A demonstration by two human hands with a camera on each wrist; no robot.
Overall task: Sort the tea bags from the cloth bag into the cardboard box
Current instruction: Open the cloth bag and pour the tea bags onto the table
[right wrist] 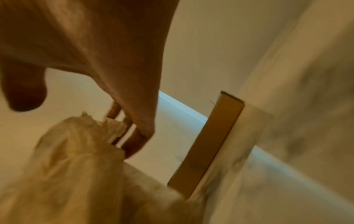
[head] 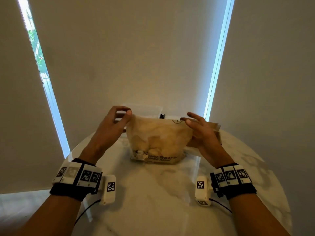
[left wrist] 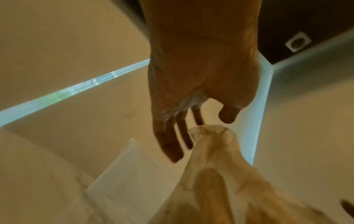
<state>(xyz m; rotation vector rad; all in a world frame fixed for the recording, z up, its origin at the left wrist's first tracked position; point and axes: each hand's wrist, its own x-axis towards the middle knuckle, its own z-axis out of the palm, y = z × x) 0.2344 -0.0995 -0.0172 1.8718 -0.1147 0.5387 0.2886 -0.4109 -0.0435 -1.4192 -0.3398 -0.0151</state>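
The cloth bag [head: 157, 140] stands at the centre of the head view, its base on the white marbled surface [head: 153, 193] and its top edge stretched between the two hands. The left hand [head: 110, 126], left of centre, pinches the bag's upper left corner between thumb and fingertips; in the left wrist view that gathered corner [left wrist: 208, 131] sits at the fingers. The right hand [head: 202, 132], right of centre, holds the upper right corner, with the bunched cloth [right wrist: 107, 127] at its fingers in the right wrist view. The cardboard box [head: 216, 128] lies just behind and right of the right hand, mostly hidden by it. A clear plastic container [head: 144, 109] stands behind the bag, above centre.
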